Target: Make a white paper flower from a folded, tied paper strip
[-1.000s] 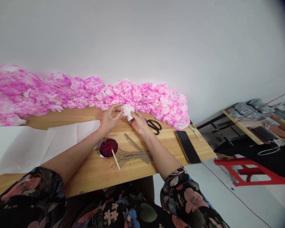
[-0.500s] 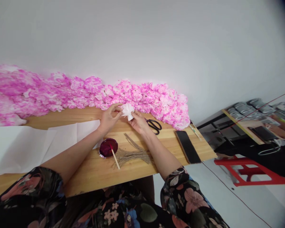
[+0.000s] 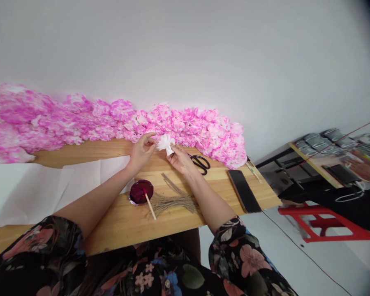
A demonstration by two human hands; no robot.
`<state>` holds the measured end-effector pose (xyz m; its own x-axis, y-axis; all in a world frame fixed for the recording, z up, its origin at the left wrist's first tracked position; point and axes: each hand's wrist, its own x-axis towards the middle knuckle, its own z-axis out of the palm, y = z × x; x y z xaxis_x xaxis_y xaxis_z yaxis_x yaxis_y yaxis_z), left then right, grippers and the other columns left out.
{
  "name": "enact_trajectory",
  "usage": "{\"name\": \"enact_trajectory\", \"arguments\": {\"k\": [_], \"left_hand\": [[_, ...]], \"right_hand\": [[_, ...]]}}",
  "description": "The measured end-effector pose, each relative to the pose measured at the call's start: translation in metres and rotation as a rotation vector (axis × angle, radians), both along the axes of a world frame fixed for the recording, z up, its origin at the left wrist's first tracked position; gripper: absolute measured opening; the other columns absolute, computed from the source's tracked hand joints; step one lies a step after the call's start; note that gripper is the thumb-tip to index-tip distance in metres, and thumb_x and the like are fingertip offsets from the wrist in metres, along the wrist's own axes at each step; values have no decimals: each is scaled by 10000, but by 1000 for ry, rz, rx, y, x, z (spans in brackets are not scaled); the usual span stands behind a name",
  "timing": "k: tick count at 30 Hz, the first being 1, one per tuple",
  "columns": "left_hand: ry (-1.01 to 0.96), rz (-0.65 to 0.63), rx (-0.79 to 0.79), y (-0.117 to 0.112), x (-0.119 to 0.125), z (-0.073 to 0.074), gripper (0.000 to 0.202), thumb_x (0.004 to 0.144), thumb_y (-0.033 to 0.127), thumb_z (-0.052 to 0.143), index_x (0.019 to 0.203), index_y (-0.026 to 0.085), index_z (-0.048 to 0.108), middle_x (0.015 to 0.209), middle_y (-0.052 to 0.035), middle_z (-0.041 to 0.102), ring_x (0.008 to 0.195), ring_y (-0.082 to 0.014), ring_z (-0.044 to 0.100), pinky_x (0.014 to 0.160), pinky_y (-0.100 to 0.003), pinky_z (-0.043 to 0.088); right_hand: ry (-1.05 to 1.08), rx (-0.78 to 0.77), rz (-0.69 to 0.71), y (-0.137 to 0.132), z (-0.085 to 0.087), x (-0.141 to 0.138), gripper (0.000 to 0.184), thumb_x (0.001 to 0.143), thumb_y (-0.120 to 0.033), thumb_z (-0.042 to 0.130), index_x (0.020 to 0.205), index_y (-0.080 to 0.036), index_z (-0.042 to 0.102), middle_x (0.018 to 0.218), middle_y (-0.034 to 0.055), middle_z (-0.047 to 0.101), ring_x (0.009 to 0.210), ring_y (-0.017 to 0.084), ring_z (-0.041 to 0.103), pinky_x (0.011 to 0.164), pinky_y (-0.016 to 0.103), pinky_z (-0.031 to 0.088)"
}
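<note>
A small white paper flower (image 3: 165, 143) with ruffled petals is held above the table's back part, in front of the pink blooms. My right hand (image 3: 180, 159) pinches its gathered base between thumb and fingers. At the petals' left edge, my left hand (image 3: 142, 151) has its fingers bent and its fingertips closed on the thin paper. Below my hands lie a bundle of thin brown twine (image 3: 175, 201) and a round dish of dark magenta dye (image 3: 138, 191). A pale stick brush (image 3: 150, 205) with a magenta tip rests across the dish's rim.
Pink-and-white paper blooms (image 3: 172, 119) are heaped along the wall. White paper sheets (image 3: 27, 189) cover the table's left side. Black-handled scissors (image 3: 200, 164) and a phone (image 3: 243, 191) lie to the right. Beyond are a red stool (image 3: 327, 224) and another person's hand (image 3: 359, 168) at another table.
My left hand has shifted slightly left, its fingertips drawn out at the petal edge. The paper flower has tilted a little and looks more spread out in my right hand.
</note>
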<state>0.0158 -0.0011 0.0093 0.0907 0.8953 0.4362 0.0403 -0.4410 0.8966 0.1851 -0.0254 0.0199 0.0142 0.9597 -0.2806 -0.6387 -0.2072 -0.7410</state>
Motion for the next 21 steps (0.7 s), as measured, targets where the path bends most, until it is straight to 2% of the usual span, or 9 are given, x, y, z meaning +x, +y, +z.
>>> {"name": "enact_trajectory", "arguments": {"k": [6,9,13,17,21], "left_hand": [[35,16,81,-5,-2,4,393,889,380,635,1243,212,604,990,-43,703,977,-198,661,958,-368,505],[99,26,157,-9,-1,6,419,875,388,677,1250,213,616,1045,-58,714,1030,-218,665,1022,-397,488],[206,32,199,-12,2,1,471,824,352,727,1264,206,646,1134,-90,716,1038,-242,670,1004,-403,505],[233,62,199,-8,2,-2,391,861,285,644,1245,211,670,1032,-66,723,983,-230,673,981,-394,511],[183,78,124,-4,-1,-1,385,846,240,627,1228,213,660,994,-42,708,956,-209,671,977,-372,517]], "right_hand": [[-25,7,-31,1,-1,2,148,813,-137,810,862,-200,686,767,-40,737,624,81,633,565,168,510],[-34,12,-25,0,-1,1,135,826,-149,802,873,-202,687,771,-39,737,636,86,637,576,171,516],[-29,29,1,-1,0,-1,142,821,-153,802,891,-208,692,764,-41,736,639,96,641,591,181,532],[-22,43,-3,-2,0,-2,189,782,-151,820,904,-211,690,773,-45,743,642,94,646,584,178,541],[-40,37,-20,-1,-1,-2,220,746,-163,846,863,-216,668,787,-52,746,655,85,653,588,170,540]]}}
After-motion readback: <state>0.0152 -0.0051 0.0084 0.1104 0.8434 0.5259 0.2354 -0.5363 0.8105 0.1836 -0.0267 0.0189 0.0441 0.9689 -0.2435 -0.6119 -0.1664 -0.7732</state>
